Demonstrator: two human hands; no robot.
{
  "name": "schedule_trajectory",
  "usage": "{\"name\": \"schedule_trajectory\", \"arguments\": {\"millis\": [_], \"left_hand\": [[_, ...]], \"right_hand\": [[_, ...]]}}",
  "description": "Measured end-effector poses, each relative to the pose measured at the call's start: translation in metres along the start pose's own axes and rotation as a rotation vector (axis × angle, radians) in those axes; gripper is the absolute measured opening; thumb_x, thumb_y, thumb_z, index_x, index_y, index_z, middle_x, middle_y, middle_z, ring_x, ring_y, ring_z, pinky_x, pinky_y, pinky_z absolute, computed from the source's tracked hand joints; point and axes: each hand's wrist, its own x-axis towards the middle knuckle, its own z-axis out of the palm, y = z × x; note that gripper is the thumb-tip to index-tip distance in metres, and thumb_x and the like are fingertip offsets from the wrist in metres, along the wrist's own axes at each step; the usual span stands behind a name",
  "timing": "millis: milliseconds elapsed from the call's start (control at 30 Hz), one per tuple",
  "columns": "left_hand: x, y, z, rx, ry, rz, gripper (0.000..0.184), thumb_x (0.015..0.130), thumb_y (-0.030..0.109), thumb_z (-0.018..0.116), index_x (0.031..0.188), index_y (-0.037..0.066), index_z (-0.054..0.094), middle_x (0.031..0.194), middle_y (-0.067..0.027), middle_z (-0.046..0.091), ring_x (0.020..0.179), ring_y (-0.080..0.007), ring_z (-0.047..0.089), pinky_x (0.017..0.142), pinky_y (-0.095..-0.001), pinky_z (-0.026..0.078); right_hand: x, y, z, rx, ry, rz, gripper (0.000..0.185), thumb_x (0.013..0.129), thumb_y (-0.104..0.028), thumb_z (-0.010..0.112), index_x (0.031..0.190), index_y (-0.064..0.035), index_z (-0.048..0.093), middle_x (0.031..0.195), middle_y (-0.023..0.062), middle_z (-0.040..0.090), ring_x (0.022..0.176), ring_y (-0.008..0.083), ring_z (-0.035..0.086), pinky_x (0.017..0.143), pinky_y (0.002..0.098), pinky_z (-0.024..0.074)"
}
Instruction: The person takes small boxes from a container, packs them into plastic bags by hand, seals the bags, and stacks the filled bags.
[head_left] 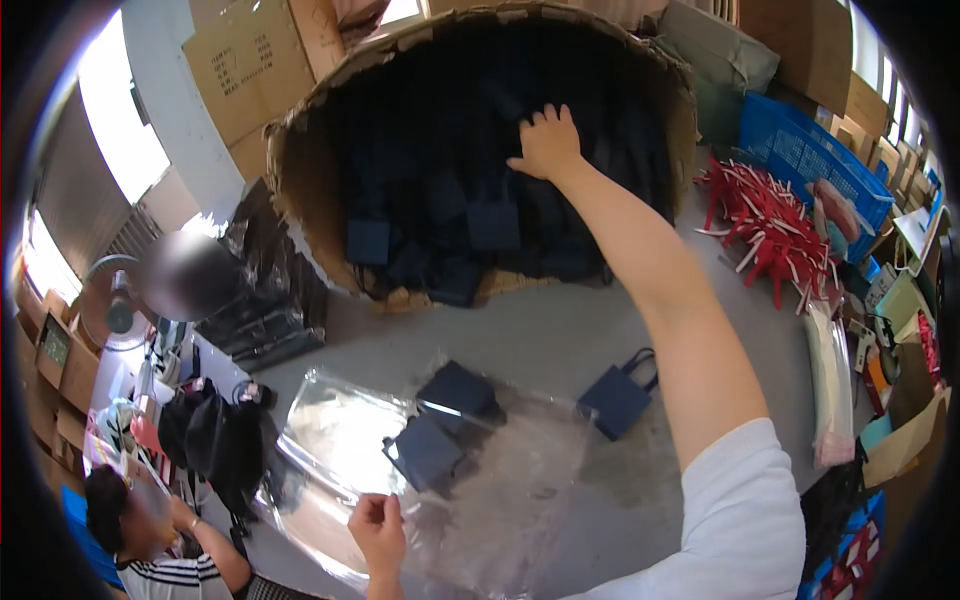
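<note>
At back, a carton [248, 75] marked "MEAS"; large box [312, 212] holds blue bags [493, 227]; right hand [550, 145] splayed, left hand [377, 528] curled, grip unclear.

Three navy bags [615, 402] on the grey table [540, 330], one fan [119, 312], one big open carton [298, 190]

The small bags [613, 403] are plain navy blue — nearly black in the shade of the brown carton [302, 195] — against a grey tabletop [400, 335]. The plastic sheet [325, 430] is clear, glaring white in patches; the heaped strips [770, 235] red and white; the crate [815, 165] bright blue; the co-worker's sleeve [195, 577] white with black stripes.
</note>
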Motion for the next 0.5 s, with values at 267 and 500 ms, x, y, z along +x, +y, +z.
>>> {"name": "schedule_trajectory", "arguments": {"millis": [267, 500], "left_hand": [[0.005, 0.003, 0.005, 0.007, -0.016, 0.036, 0.013, 0.089, 0.004, 0.064, 0.079, -0.002, 0.058, 0.063, -0.0021, 0.059, 0.054, -0.0074, 0.055, 0.052, -0.0211, 0.042], [-0.024, 0.051, 0.073, 0.104, -0.266, 0.494, 0.006, 0.082, 0.0, 0.068, 0.082, -0.001, 0.062, 0.07, -0.0089, 0.061, 0.061, -0.0153, 0.061, 0.058, -0.0259, 0.047]], "right_hand": [[-0.013, 0.095, -0.036, 0.003, -0.553, 0.12, 0.082, 0.054, -0.057, 0.085, 0.118, -0.009, 0.068, 0.124, 0.0132, 0.064, 0.112, 0.0317, 0.063, 0.096, 0.0507, 0.0483], [-0.208, 0.18, 0.024, 0.492, -0.257, 0.141, 0.091, 0.06, -0.046, 0.084, 0.139, -0.0288, 0.044, 0.112, 0.0264, 0.065, 0.11, 0.0427, 0.06, 0.096, 0.0485, 0.0487]]}}
